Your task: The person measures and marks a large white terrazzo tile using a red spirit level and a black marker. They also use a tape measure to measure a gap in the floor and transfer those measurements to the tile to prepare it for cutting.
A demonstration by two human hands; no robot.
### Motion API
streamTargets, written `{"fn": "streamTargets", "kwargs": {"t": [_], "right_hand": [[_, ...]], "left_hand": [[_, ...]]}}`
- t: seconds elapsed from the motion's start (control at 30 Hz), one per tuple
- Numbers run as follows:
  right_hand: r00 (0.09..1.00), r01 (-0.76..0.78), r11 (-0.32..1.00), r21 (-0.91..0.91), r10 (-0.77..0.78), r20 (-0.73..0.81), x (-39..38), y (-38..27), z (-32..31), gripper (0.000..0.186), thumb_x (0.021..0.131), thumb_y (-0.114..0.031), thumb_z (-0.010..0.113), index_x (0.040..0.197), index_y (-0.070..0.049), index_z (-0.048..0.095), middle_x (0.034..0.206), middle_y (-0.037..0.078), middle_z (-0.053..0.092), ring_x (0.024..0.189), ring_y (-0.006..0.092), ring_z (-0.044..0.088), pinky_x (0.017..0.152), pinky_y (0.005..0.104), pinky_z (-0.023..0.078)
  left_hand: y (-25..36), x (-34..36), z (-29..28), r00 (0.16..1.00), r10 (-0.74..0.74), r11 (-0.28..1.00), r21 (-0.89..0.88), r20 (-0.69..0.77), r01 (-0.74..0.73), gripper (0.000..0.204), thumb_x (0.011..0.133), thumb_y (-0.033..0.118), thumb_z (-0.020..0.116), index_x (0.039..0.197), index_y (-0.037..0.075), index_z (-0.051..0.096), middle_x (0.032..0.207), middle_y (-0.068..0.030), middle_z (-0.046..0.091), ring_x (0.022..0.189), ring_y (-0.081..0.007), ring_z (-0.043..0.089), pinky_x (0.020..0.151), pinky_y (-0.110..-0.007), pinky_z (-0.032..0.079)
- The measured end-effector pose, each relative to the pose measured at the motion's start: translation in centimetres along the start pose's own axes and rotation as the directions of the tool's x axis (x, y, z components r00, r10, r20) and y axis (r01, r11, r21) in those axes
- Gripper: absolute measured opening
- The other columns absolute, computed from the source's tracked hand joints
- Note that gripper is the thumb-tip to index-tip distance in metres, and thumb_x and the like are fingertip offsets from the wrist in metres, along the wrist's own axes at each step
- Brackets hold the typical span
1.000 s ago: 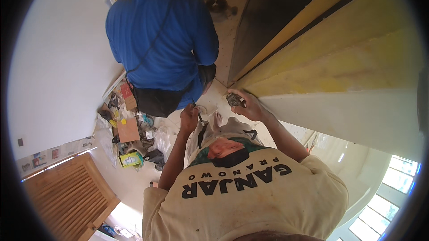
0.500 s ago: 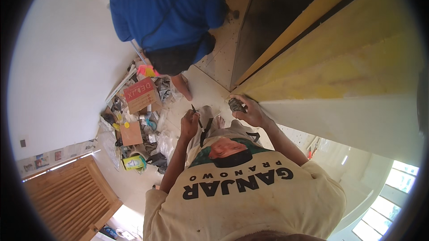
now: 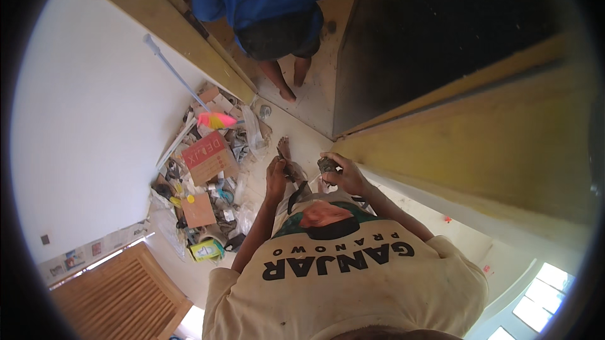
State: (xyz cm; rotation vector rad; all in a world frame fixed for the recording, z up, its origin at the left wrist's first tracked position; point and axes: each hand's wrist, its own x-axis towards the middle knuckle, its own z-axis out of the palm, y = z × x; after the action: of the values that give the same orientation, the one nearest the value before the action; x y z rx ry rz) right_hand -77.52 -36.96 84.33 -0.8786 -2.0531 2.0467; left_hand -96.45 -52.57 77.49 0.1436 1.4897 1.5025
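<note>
My left hand (image 3: 276, 179) is closed around a thin, dark, pen-like tool (image 3: 281, 153) in front of my body. To its right, my right hand (image 3: 346, 177) grips a dark grey-green, rough-looking lump (image 3: 327, 165). What exactly the lump is does not show. Both hands are held apart at about waist height above my feet, and neither touches the wall or the door frame.
Ahead, a co-worker in a blue shirt (image 3: 268, 0) stands in the doorway with their back to me. At left lies a rubbish heap with a cardboard box (image 3: 208, 157); a pink-and-yellow broom (image 3: 216, 120) leans there. A yellowish door frame (image 3: 454, 126) runs along the right.
The co-worker has moved farther ahead through the doorway, uncovering the broom. My view has shifted, and my hands have come slightly closer together, still holding the same things.
</note>
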Motion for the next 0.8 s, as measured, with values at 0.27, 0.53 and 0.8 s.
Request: {"fn": "streamTargets", "kwargs": {"t": [0.27, 0.53, 0.8], "right_hand": [[0.989, 0.040, 0.997, 0.066, -0.030, -0.142, 11.3, -1.8, 1.9, 0.057, 0.083, -0.023, 0.071, 0.132, 0.001, 0.054, 0.099, 0.010, 0.065, 0.088, 0.0156, 0.061, 0.082, 0.0312, 0.050], [0.941, 0.118, 0.987, 0.110, -0.076, -0.328, 21.7, -8.7, 0.2, 0.052, 0.083, -0.019, 0.072, 0.129, -0.002, 0.056, 0.096, 0.007, 0.065, 0.084, 0.0126, 0.061, 0.076, 0.0296, 0.051], [0.724, 0.226, 0.974, 0.027, -0.150, -0.673, 29.0, -13.3, -10.7, 0.047, 0.084, -0.017, 0.069, 0.127, -0.001, 0.059, 0.098, 0.005, 0.065, 0.087, 0.0118, 0.060, 0.078, 0.0281, 0.050]], "left_hand": [[8.1, 10.3, -2.5, 0.986, -0.047, 0.996, 0.082, 0.157, 0.035, 0.022, 0.099, 0.028, 0.044, 0.095, 0.008, 0.054, 0.073, -0.0032, 0.054, 0.057, -0.0160, 0.056, 0.053, -0.033, 0.053], [18.4, 19.0, -3.8, 0.956, -0.036, 0.988, 0.152, 0.292, -0.009, 0.021, 0.098, 0.025, 0.044, 0.093, 0.007, 0.054, 0.065, -0.0030, 0.051, 0.047, -0.0123, 0.046, 0.043, -0.028, 0.042], [23.4, 28.1, -0.3, 0.943, 0.013, 0.975, 0.205, 0.333, -0.086, 0.018, 0.095, 0.020, 0.046, 0.090, 0.006, 0.057, 0.058, -0.0003, 0.048, 0.043, -0.0086, 0.041, 0.039, -0.026, 0.033]]}}
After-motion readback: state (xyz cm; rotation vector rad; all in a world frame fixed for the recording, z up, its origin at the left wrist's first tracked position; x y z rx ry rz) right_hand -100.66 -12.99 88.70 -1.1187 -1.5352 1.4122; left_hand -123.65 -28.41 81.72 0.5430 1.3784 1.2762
